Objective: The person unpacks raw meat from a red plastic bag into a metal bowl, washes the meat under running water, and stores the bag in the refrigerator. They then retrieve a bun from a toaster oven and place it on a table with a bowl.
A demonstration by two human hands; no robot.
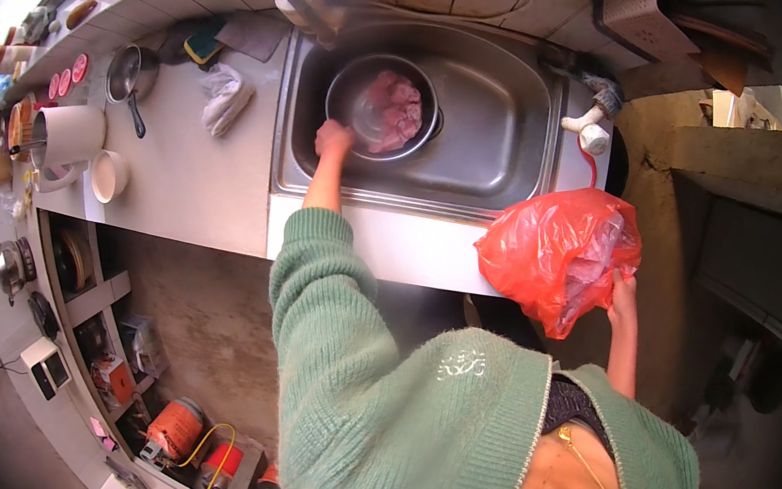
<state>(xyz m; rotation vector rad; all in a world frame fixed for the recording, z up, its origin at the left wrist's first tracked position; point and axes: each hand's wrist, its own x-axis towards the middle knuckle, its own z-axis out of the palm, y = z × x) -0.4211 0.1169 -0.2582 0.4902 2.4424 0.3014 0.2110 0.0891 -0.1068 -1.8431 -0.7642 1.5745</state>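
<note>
A round metal pot [346,84] sits in the left part of the stainless steel sink [492,108]. Pinkish raw meat [395,111] lies in it, mostly toward its right side. My left hand [333,137] grips the pot at its left edge, where the fingers hide any handle. Over the counter's front edge at the right is a red plastic bag [551,251], with crumpled clear plastic showing at its opening. My right hand [621,290] holds that bag by its lower right side; some fingers are hidden behind the plastic.
A faucet [306,3] reaches over the sink from the back wall. White pipe fittings [590,127] stand at its right end. Left on the counter are a bundled cloth [225,98], a small saucepan [130,75], a white pitcher [71,133] and a cup [108,175].
</note>
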